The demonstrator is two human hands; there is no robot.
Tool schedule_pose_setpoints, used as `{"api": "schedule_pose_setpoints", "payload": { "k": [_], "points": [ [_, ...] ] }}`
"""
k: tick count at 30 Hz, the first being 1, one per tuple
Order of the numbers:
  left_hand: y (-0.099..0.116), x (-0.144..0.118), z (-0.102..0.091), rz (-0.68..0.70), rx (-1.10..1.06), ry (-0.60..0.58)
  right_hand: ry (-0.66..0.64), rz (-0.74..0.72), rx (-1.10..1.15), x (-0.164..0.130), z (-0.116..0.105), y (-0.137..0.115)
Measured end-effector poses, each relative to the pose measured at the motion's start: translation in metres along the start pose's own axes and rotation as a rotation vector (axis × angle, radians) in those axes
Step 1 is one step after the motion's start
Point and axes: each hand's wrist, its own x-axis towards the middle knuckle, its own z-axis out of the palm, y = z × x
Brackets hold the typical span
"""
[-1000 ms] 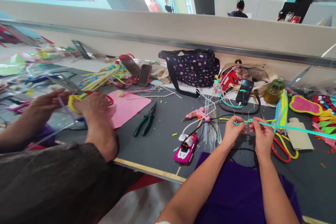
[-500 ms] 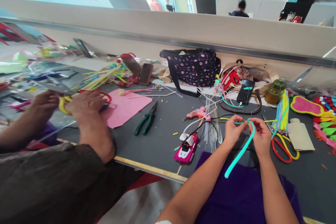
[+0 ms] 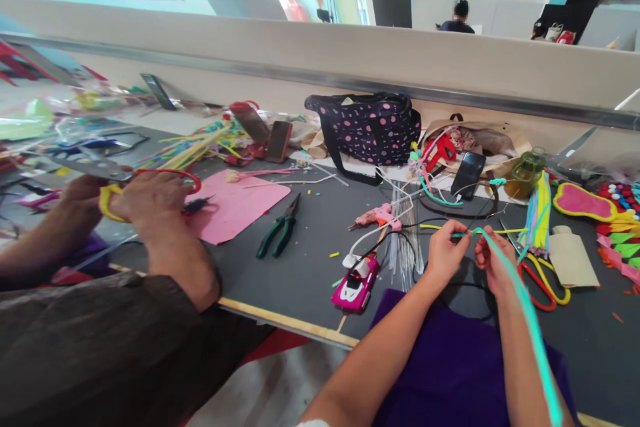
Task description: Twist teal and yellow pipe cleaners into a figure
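A bright turquoise pipe cleaner (image 3: pixel 515 280) runs from between my hands across my right wrist and down along the forearm, blurred by motion. My left hand (image 3: pixel 447 250) is pinched on its near end, together with a thin dark wire (image 3: pixel 481 203) that sticks up and ends in a turquoise tip (image 3: pixel 497 181). Curled fingers of my right hand (image 3: pixel 494 257) are at the pipe cleaner where it bends, just right of the left fingertips. Behind both hands, a yellow pipe cleaner (image 3: pixel 515 231) lies on the table. Purple cloth (image 3: pixel 450 360) is under my forearms.
Scissors (image 3: pixel 537 283), a cardboard piece (image 3: pixel 573 258) and bundled pipe cleaners (image 3: pixel 539 217) lie to the right. Left are a pink glue gun (image 3: pixel 375 217), a toy-car-shaped power strip (image 3: pixel 355 287) and pliers (image 3: pixel 280 230). A co-worker's hands (image 3: pixel 155 200) work with large scissors (image 3: pixel 113 203).
The long turquoise end has swung from hanging between my hands to over my right forearm. The wire's turquoise tip has shifted right, from before the phone to beside the bottle.
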Motion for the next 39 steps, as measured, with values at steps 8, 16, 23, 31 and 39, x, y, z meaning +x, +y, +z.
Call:
{"api": "schedule_pose_setpoints", "payload": {
  "k": [8,16,23,31,39],
  "points": [
    [0.001,-0.001,-0.004,0.089,0.129,-0.054,-0.13,0.084,0.006,-0.001,-0.001,-0.002],
    [0.002,-0.002,-0.004,0.161,0.282,-0.093,-0.157,0.128,0.0,0.0,-0.005,-0.007],
    [0.003,-0.004,-0.003,0.169,0.283,-0.101,-0.142,0.137,-0.05,0.001,-0.005,-0.008],
    [0.004,-0.002,-0.002,-0.024,0.04,-0.058,-0.138,0.124,-0.084,-0.002,-0.003,-0.007],
    [0.015,0.004,-0.003,-0.259,-0.272,-0.012,-0.098,0.075,-0.139,-0.004,0.0,-0.004]
  ]
}}
